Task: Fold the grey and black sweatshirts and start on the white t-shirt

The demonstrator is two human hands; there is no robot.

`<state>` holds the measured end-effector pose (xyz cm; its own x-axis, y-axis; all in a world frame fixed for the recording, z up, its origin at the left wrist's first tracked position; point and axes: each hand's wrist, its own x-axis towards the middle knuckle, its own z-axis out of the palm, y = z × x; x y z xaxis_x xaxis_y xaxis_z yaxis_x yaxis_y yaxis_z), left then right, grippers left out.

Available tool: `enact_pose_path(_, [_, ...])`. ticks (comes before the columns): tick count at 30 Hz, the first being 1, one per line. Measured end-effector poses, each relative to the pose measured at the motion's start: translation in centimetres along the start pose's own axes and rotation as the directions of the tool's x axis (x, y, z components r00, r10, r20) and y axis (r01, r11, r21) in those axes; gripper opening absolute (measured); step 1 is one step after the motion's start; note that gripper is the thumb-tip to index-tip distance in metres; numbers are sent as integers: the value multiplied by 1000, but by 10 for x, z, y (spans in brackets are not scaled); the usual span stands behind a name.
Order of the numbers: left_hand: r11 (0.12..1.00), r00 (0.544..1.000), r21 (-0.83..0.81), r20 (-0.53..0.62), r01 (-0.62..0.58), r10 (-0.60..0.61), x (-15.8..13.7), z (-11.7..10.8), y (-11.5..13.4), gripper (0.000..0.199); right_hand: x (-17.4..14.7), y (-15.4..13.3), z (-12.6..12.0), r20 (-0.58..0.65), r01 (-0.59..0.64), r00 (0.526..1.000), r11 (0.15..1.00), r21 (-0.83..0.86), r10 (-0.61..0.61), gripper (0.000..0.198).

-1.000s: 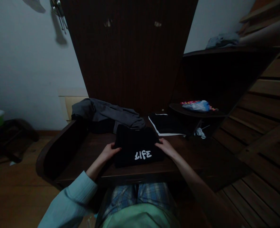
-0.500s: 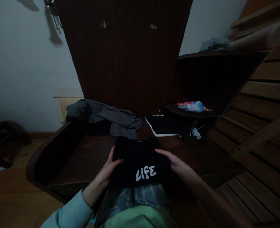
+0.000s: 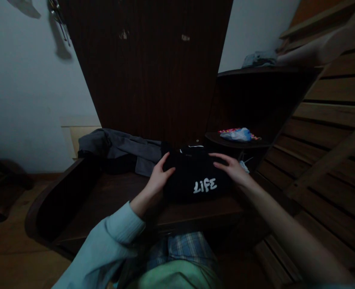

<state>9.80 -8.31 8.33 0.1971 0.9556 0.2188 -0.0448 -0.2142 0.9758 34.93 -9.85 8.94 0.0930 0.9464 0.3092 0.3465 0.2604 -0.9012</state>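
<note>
Basically, left hand [image 3: 158, 176] and right hand [image 3: 235, 170] grip opposite sides of the folded black shirt [image 3: 192, 172], thumbs on top, likely so the fold stays flat and square. Shirt is over the table [image 3: 120, 194], right of the gray garment [image 3: 124, 146], mostly hiding another folded piece [image 3: 196, 146]; can't tell if they touch.

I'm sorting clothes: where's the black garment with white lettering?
Head view, just right of centre: the black garment is held between the left hand and right hand, right of the grey garment.
</note>
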Motion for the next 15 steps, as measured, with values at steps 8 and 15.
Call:
enact_pose_path(8, [970, 988, 193, 5, -150, 152, 134, 78, -18, 65, 125, 8, -73, -249, -8, 955, 827, -562, -160, 29])
enact_pose_path(15, [781, 992, 613, 41, -119, 119, 144, 100, -60, 71, 124, 50, -35, -246, -214, 969, 479, -851, -4, 47])
